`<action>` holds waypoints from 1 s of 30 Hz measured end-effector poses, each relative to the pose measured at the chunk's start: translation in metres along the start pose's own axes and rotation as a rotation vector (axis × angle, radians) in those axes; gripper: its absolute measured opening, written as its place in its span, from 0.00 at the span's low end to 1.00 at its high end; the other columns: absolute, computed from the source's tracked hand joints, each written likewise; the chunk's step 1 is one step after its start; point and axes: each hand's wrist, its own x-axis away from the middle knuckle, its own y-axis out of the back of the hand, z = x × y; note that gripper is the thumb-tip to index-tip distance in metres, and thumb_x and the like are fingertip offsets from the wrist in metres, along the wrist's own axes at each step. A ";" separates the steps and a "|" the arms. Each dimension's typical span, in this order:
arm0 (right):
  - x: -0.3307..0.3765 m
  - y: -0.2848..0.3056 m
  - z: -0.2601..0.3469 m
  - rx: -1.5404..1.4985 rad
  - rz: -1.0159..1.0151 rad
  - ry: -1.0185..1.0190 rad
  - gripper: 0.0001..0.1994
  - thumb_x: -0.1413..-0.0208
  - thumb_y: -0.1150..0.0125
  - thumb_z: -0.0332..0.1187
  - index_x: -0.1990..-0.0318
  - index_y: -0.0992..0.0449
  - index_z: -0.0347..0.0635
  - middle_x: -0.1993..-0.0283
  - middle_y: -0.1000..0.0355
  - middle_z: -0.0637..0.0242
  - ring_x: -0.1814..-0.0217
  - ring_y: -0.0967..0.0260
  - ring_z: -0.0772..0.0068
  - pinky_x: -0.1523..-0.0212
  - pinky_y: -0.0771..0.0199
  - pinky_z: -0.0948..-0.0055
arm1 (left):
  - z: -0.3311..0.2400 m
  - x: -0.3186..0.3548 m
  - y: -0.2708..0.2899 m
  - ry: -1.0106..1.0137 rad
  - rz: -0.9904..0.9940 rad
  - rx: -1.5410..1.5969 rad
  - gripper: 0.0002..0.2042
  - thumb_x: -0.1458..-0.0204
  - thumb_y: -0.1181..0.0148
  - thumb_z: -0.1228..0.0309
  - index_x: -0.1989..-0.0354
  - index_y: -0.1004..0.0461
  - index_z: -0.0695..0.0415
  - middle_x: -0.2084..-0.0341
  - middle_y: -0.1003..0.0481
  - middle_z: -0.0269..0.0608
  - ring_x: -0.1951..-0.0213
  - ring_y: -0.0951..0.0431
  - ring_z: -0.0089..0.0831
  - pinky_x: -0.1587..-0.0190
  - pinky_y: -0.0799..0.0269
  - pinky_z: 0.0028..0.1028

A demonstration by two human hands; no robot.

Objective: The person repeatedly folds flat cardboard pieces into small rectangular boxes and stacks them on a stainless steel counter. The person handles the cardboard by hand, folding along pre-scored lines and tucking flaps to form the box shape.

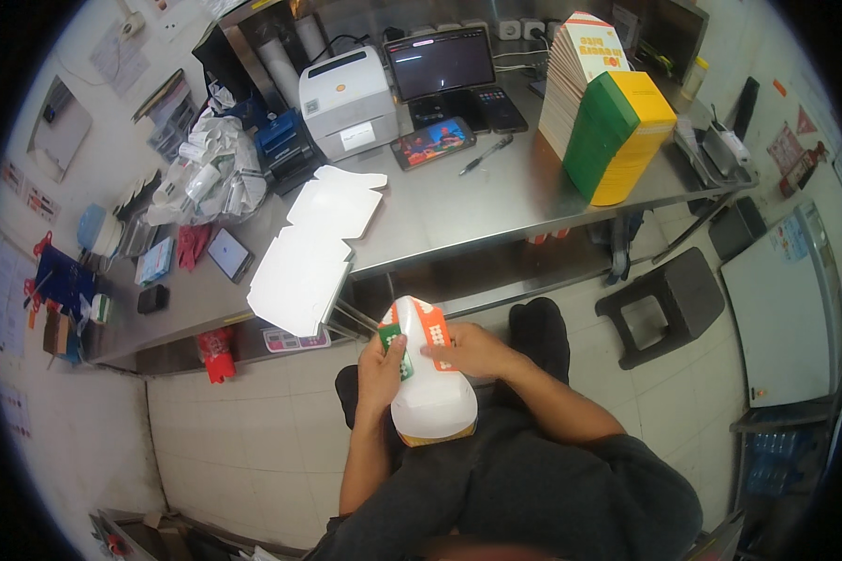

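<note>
A partly folded paperboard carton (433, 400), white inside with orange and green printed side panels, is held over my lap. My left hand (378, 372) grips its left side, thumb pressed on the green panel. Round the orange panel on the right side closes my right hand (474, 352), fingers on the edge. Most of the carton's outer face is turned away and hidden. Beyond my hands, a flat white carton blank (304, 271) lies unfolded, sticking out over the table's front edge.
On the steel table (430, 220) stand a green and yellow carton stack (597, 140), a paler stack (571, 65), a white label printer (348, 107), a tablet (440, 64), and a phone playing video (433, 142). Crumpled paper (210, 173) lies left; a dark stool (664, 304) stands right.
</note>
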 end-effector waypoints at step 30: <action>0.003 0.036 -0.003 -0.203 0.256 -0.173 0.21 0.36 0.31 0.27 0.36 0.24 0.34 0.49 0.17 0.63 0.48 0.20 0.74 0.45 0.21 0.70 | -0.019 0.015 0.006 0.015 -0.003 -0.081 0.20 0.31 0.40 0.60 0.48 0.20 0.69 0.62 0.15 0.45 0.59 0.17 0.26 0.54 0.22 0.32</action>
